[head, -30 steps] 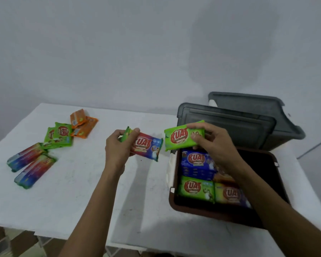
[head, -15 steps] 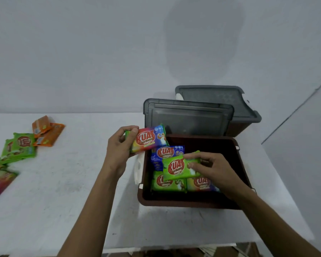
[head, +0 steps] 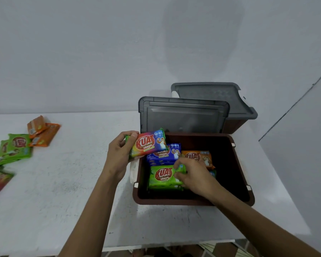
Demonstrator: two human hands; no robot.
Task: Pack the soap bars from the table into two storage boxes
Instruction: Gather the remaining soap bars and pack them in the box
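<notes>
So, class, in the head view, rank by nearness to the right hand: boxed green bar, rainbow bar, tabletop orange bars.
1. Boxed green bar, pinched by right hand.
2. Rainbow bar, in the left hand.
3. Tabletop orange bars, far left.

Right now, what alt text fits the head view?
A right hand grips a green soap bar inside an open brown storage box; the left hand holds a rainbow-wrapped bar above its rim. More bars lie left on the white table.
</notes>
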